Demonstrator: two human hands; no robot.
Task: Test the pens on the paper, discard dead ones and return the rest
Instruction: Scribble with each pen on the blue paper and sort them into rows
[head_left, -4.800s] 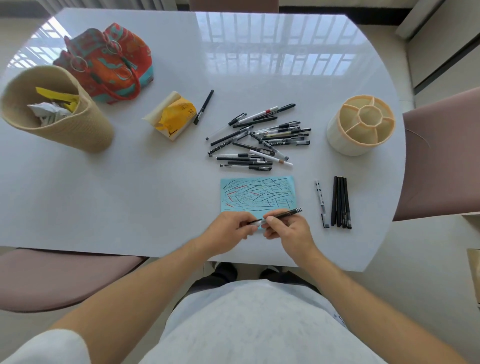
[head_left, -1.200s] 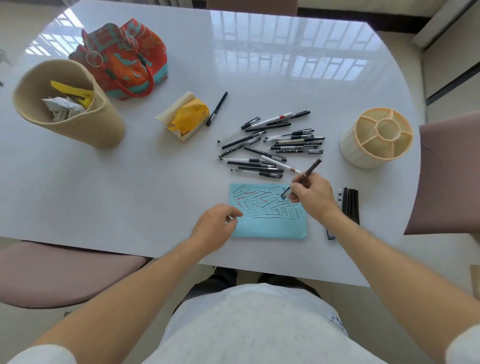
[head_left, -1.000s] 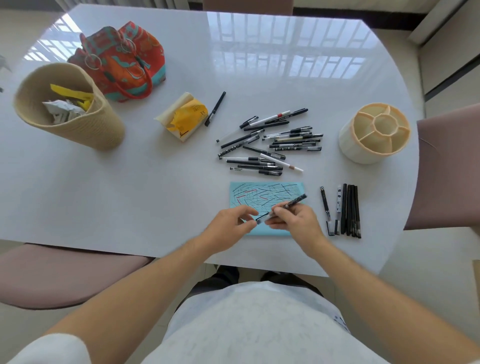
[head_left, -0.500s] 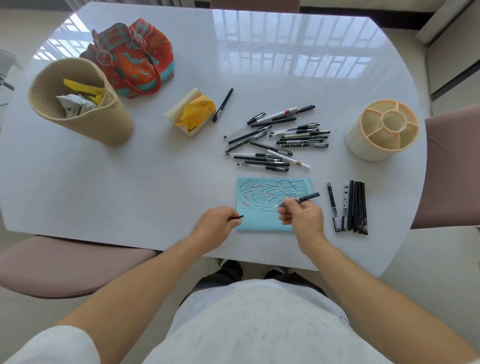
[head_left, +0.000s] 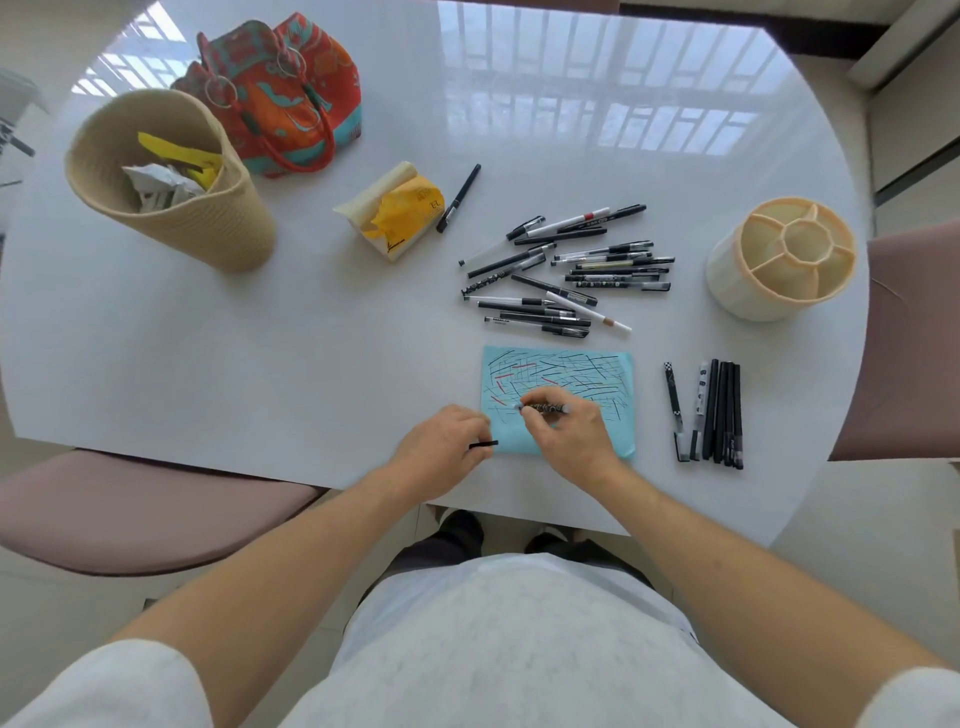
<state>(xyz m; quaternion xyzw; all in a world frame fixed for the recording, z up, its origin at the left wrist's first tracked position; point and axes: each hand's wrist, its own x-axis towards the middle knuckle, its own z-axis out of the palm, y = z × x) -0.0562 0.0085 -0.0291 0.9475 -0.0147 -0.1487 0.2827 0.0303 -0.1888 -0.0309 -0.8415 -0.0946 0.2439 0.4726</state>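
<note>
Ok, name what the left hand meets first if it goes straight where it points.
Likely the blue paper's left edge; the left hand, pinching a black cap, points right at it, the right hand just beyond.

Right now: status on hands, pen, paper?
Right hand shut on patterned pen, tip on blue paper. Left hand shut on black cap. Nothing blocking the paper.

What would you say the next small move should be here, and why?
Probably a short stroke across the blue paper: the right hand holds the uncapped patterned pen with its tip on the sheet, while the left hand keeps the cap.
</note>
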